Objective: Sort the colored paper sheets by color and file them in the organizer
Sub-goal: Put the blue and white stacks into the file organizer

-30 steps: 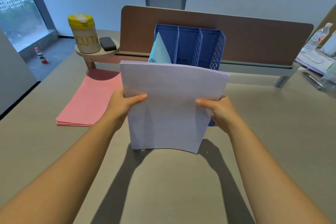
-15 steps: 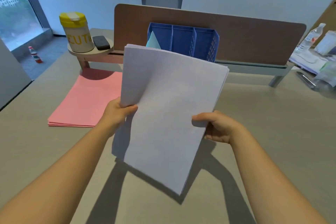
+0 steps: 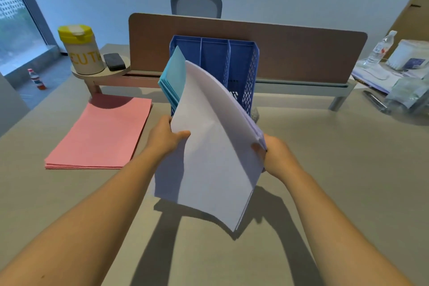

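Both hands pinch the stack of pale lavender paper sheets [image 3: 209,146] above the table [image 3: 336,169]: left hand [image 3: 166,138] on the near-left edge, right hand [image 3: 272,155] on the right edge. Keep it upright and edge-aligned, and slide it into a free middle slot of the blue plastic mesh organizer [image 3: 232,62], beside the light-blue sheets [image 3: 175,74].

Tilted white stack [image 3: 216,158] between both hands, before blue organizer [image 3: 241,69].
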Available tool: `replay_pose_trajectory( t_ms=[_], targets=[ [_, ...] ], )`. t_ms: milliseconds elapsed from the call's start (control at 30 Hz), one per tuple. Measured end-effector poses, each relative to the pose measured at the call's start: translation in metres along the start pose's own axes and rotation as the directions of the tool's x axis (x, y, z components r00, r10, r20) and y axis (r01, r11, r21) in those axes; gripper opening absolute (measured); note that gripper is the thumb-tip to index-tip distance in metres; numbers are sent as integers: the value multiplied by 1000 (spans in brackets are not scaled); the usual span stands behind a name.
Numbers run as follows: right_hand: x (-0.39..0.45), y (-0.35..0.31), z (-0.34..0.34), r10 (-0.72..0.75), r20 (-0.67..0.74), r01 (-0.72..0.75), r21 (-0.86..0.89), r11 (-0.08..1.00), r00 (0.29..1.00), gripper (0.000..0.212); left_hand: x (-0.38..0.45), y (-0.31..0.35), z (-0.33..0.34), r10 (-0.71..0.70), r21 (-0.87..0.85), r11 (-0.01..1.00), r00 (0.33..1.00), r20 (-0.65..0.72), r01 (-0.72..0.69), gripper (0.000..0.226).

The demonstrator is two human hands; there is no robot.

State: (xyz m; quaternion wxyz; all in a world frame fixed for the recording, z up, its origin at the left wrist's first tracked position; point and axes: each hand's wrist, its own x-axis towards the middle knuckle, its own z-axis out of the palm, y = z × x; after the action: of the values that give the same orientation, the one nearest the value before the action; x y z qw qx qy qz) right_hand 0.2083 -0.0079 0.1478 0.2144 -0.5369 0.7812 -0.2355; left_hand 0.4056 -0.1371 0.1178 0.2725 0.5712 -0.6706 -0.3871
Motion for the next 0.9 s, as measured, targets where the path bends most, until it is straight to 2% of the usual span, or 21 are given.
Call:
replay_pose_trajectory(
  t_ms=[67, 200, 300, 433, 533, 700, 767, 900],
  targets=[
    [-1, 5, -6, 64, -30, -60, 123, 991, 998, 21, 1, 0, 8, 37, 39, 999, 999, 24, -38, 43],
    [2, 25, -13, 132, -113, -108, 201, 974, 985, 26, 2, -17, 18, 48, 222, 971, 986, 162, -84, 50],
    [7, 39, -14, 210, -185, -173, 199, 965, 960, 30, 5, -28, 19, 57, 535, 821, 960, 273, -201, 53],
    [11, 41, -14, 243, -269, -210, 147, 967, 932, 19, 15, -38, 26, 1, 741, 580, 909, 416, -339, 67],
    [14, 44, -15, 273, -300, -215, 211, 954, 914, 19, 22, -43, 29, -9, 777, 515, 904, 427, -361, 71],
    [19, 38, -22, 300, -399, -172, 327, 929, 866, 23, 27, -44, 23, -15, 758, 515, 880, 475, -400, 66],
    [20, 32, -24, 289, -435, -160, 310, 937, 853, 23, 28, -44, 20, -4, 747, 515, 870, 492, -421, 64],
    [22, 19, -18, 266, -472, -166, 242, 956, 840, 36, 28, -41, 21, -10, 749, 503, 864, 503, -431, 64]
  ],
)
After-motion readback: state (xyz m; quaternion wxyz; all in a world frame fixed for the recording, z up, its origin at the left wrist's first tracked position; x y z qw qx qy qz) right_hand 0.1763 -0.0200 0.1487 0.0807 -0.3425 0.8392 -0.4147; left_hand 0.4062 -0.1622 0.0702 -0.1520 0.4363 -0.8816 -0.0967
